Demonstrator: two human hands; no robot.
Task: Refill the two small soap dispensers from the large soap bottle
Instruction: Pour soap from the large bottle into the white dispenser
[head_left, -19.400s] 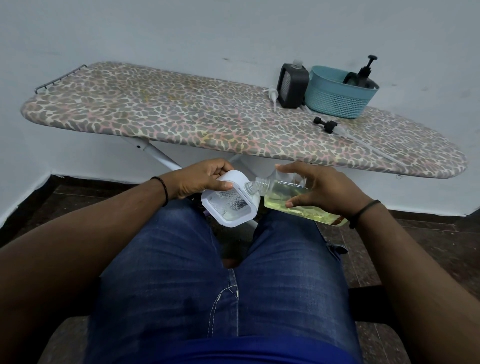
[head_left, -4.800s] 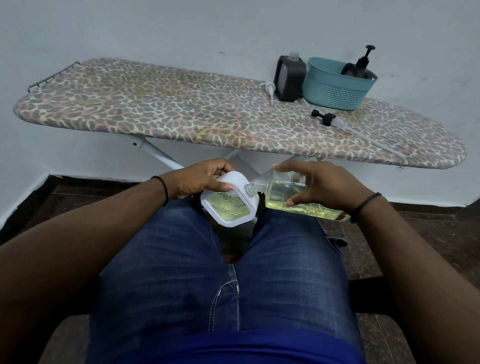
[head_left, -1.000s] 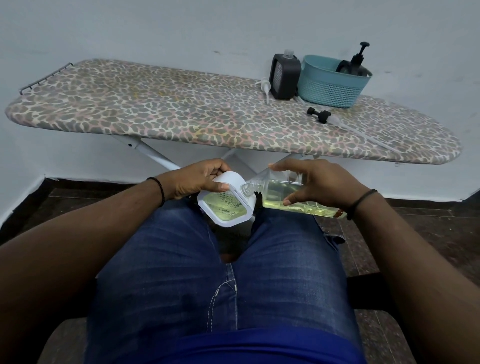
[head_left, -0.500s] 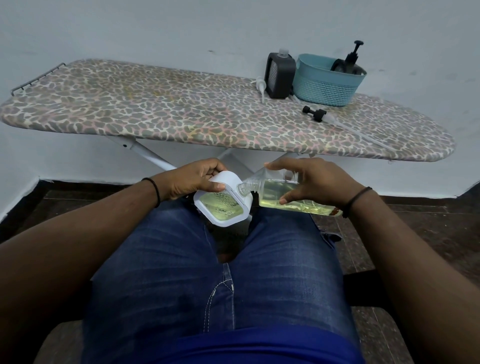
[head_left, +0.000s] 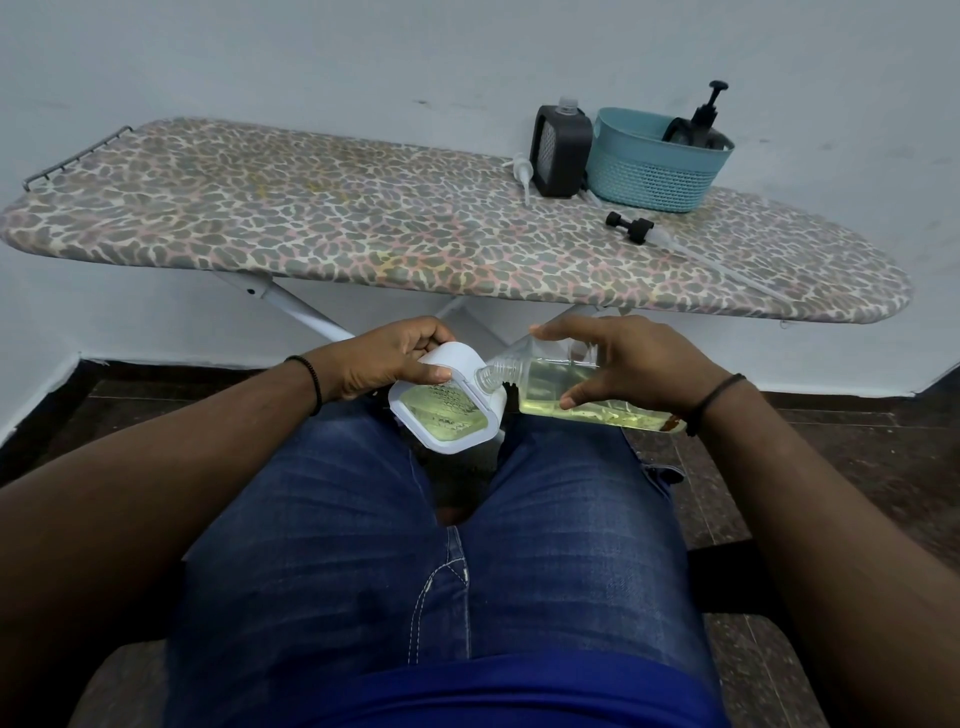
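Soap bottle (head_left: 550, 382) in right grip (head_left: 623, 364) (tilted).

An ironing board (head_left: 322, 218) with a leopard-print fabric cover in grey, beige and pink stands against a pale wall on white metal legs (head_left: 306, 312). Toward its right end, a dark grey square soap dispenser (head_left: 561, 150) with a clear open neck stands upright, just beside a teal woven-pattern plastic basket (head_left: 652, 174). A white pump nozzle (head_left: 523, 174) lies left of the dispenser. A black pump head with a long clear tube (head_left: 631, 228) lies in front of the basket.
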